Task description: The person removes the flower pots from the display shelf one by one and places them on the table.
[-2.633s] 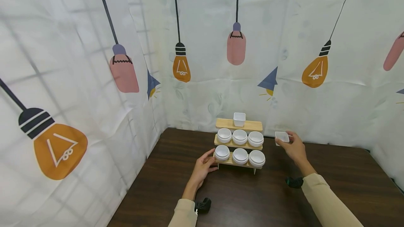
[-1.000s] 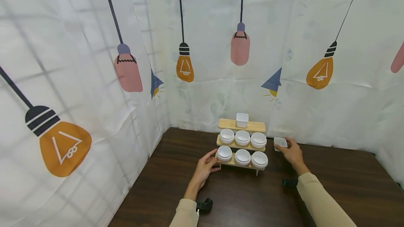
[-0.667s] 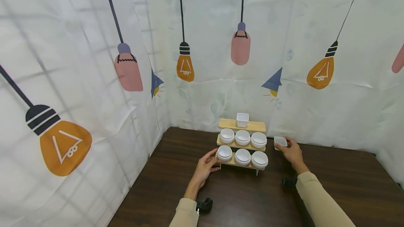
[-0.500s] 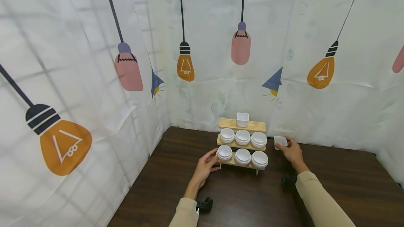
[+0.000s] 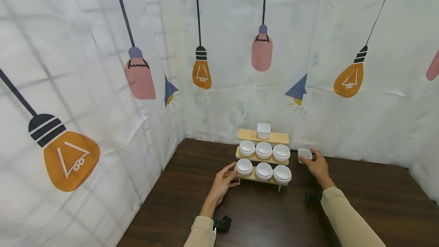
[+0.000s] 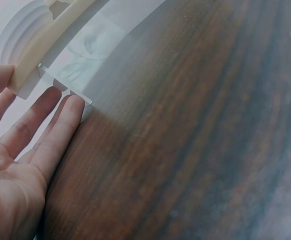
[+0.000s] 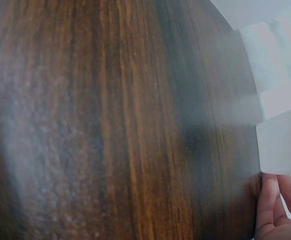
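The right hand (image 5: 317, 166) pinches the small square cup (image 5: 305, 153) on the desk (image 5: 377, 201), at 3 o'clock from the rack (image 5: 263, 154) — light, rigid, probably slick (grip opposite walls). The left hand (image 5: 223, 180), fingers straight, steadies the rack's end.

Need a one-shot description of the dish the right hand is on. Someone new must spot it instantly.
Find the three-tier wooden stand at the back of the dark wooden table. Just right of it, the right hand holds a small white square dish at table level. It is off the stand, unlike the round white bowls and the square white cup on top.
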`<state>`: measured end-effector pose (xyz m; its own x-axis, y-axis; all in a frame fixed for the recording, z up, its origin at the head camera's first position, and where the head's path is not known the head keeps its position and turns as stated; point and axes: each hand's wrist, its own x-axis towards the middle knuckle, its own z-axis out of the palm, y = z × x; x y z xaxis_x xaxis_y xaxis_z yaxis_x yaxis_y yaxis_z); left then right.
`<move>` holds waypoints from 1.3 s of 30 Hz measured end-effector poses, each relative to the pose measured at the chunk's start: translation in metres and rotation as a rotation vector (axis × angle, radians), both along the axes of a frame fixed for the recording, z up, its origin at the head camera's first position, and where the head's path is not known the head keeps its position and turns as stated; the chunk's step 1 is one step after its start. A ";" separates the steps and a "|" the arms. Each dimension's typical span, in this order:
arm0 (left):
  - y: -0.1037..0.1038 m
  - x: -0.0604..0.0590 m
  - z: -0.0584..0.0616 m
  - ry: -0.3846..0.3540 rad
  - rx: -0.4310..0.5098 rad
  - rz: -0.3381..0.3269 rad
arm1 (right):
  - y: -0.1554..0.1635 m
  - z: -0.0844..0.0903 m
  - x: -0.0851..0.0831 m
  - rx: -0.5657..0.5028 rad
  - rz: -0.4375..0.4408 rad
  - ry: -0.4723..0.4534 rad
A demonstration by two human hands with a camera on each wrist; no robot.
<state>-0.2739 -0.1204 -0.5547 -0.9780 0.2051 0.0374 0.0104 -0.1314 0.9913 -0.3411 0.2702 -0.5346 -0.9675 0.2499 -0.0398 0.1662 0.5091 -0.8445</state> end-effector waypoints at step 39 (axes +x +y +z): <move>0.000 -0.001 -0.001 -0.001 -0.004 -0.002 | 0.005 -0.003 0.025 -0.098 -0.059 0.030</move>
<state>-0.2745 -0.1206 -0.5559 -0.9776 0.2074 0.0353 0.0088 -0.1275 0.9918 -0.3157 0.2749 -0.5375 -0.9522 0.3029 -0.0382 0.1676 0.4139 -0.8948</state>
